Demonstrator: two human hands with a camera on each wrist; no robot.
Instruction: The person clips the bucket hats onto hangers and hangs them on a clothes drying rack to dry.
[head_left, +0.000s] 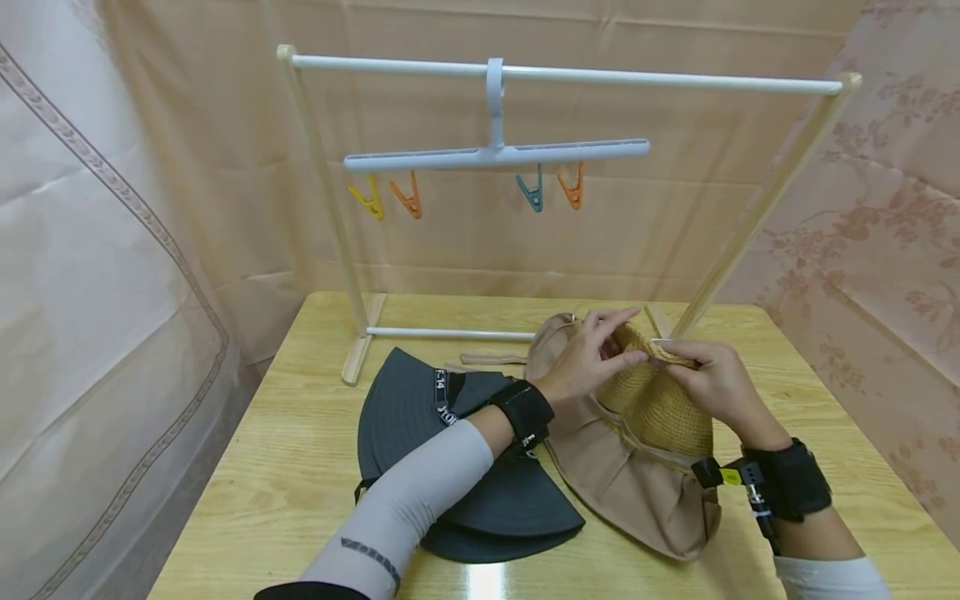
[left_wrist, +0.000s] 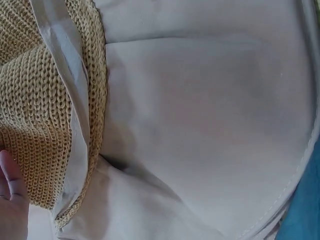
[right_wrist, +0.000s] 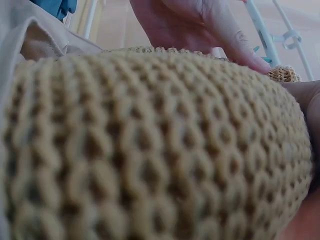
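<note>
A sun hat with a woven straw crown [head_left: 660,408] and a wide beige fabric brim [head_left: 622,483] stands tilted on the table's right half. My right hand [head_left: 712,379] pinches the top of the crown between thumb and fingers. On the crown's other side is my left hand [head_left: 592,358], fingers and thumb extended, their tips at the straw. Up close in the left wrist view, a beige band [left_wrist: 75,115] runs along the base of the weave. The knitted crown [right_wrist: 150,145] fills most of the right wrist view, with the left thumb [right_wrist: 235,40] over its top.
A dark bucket hat [head_left: 405,417] with lettered straps lies folded flat under my left forearm. Behind stands a rack with a white top rail [head_left: 675,79]. From it hangs a pale blue hanger [head_left: 435,158] with yellow, orange and teal clips [head_left: 534,196].
</note>
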